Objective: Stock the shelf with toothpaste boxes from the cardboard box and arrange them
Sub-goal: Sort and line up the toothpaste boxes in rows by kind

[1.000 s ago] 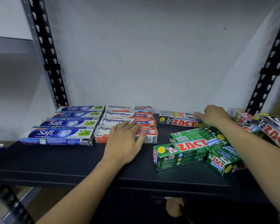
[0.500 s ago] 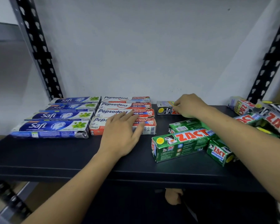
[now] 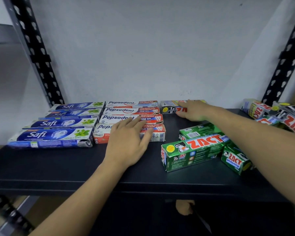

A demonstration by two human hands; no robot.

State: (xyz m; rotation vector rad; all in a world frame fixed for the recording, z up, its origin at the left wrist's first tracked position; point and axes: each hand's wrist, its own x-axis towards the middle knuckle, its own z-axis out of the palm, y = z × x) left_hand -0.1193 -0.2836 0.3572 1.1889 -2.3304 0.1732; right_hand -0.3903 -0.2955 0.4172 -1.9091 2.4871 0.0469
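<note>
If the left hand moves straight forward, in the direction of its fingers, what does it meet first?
The left hand already lies on the front Pepsodent box, fingers aimed back and right. Further on it would likely cross the remaining Pepsodent boxes, then meet the wall; depth is uncertain.

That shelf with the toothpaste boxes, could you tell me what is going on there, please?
A person is arranging toothpaste boxes on the dark shelf. Their left hand lies flat over the front Pepsodent boxes, which sit in a neat row of four beside four Safi boxes. Their right hand rests on a silver Zact box at the back, next to the Pepsodent row. The green Zact boxes at front right and a pile of Zact boxes at far right lie unsorted.
</note>
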